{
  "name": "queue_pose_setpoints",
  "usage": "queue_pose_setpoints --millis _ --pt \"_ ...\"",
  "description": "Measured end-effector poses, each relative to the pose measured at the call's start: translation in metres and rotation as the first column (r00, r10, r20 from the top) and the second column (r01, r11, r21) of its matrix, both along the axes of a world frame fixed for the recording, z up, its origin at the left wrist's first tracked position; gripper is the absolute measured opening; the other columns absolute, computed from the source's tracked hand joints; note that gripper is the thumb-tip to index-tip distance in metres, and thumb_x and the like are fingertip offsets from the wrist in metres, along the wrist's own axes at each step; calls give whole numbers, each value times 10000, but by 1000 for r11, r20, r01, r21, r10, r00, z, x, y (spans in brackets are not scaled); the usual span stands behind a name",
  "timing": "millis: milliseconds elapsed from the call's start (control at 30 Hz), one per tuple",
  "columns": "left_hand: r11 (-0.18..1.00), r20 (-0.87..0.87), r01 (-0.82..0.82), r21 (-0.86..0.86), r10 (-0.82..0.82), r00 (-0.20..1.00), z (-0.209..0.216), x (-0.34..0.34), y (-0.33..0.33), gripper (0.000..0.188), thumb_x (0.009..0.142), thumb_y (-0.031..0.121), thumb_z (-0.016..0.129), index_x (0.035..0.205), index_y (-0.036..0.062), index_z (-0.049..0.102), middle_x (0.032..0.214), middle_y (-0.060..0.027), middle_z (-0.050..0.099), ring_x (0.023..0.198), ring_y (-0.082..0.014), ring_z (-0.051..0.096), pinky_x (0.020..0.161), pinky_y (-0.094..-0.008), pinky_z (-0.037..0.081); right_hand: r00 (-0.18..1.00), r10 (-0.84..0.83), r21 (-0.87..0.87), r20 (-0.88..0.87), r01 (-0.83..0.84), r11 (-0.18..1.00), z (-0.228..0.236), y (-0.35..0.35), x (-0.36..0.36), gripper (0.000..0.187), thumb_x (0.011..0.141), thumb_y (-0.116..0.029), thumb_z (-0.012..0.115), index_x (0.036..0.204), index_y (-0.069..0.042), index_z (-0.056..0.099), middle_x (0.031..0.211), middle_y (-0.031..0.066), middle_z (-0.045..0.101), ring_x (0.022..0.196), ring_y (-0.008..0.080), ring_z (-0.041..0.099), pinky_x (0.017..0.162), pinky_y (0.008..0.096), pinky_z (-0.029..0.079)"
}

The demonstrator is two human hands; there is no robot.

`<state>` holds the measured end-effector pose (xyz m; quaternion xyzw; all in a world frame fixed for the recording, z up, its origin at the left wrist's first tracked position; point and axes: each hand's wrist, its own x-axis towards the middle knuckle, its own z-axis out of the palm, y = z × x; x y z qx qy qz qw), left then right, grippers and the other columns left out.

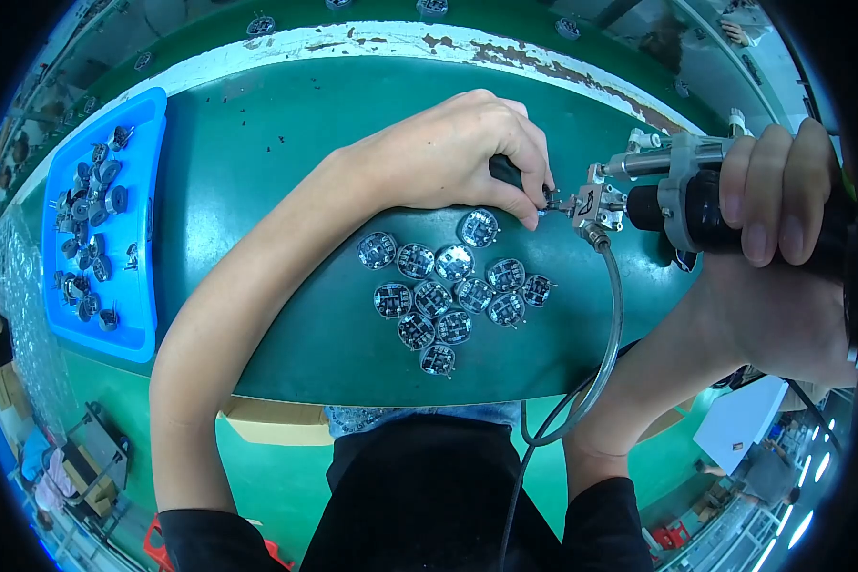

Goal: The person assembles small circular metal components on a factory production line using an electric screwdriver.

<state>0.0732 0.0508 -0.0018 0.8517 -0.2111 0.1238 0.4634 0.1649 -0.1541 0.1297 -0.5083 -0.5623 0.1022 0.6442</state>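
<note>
My left hand is closed on a small black round part, pinching it between thumb and fingers above the green bench. Much of that part is hidden by the fingers. At the right, my right hand wraps round the black body of an electric screwdriver lying sideways. Its metal nose block points left and meets the edge of the part in my left hand; whether the tip touches a screw is hidden. Nearer to me, several round motor-like parts with circuit boards form a loose cluster.
A blue tray with many similar round parts stands at the left. From the nose block a clear hose bends down past the bench's front edge. Beyond a worn white ledge, a green strip carries a few more parts.
</note>
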Motion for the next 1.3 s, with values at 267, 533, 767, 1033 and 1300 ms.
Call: queue_pose_setpoints --millis 267,533,767,1033,1300 --pt "1000 -1 2 3 -2 1000 0 0 0 137 769 183 894 863 99 841 998 -41 800 1010 -211 689 896 -361 571 1000 -2 -4 19 2 1000 0 0 0 346 1019 -376 515 1051 -44 604 723 -21 474 627 97 512 653 264 405" --pt "1000 -19 13 -23 -13 1000 0 2 -2 137 770 184 893 856 92 840 989 -49 801 993 -217 693 879 -365 576 999 -9 -14 43 10 1000 2 1 -1 336 1018 -367 515 1044 -45 608 720 -22 472 628 96 513 652 263 402" --pt "999 -53 8 -40 -10 999 3 0 -2 139 774 190 891 857 90 841 970 -56 798 990 -217 709 879 -366 578 998 0 -25 62 1 1000 4 -6 24 328 1016 -359 514 1038 -47 612 718 -23 471 629 95 513 651 261 400" --pt "994 -252 -63 -93 38 967 8 -6 -4 444 783 174 897 1174 91 704 1002 -28 813 988 -193 688 887 -373 523 994 8 -6 110 -8 1000 16 2 12 319 1014 -351 514 1031 -49 616 715 -23 470 631 95 513 650 260 398" --pt "997 -143 8 73 3 990 9 -8 -8 634 794 236 898 1362 161 627 1071 39 823 1059 -160 633 1014 -358 390 991 2 -3 134 -2 1000 26 -40 10 310 1013 -342 513 1025 -50 620 712 -24 468 632 94 513 649 258 395"
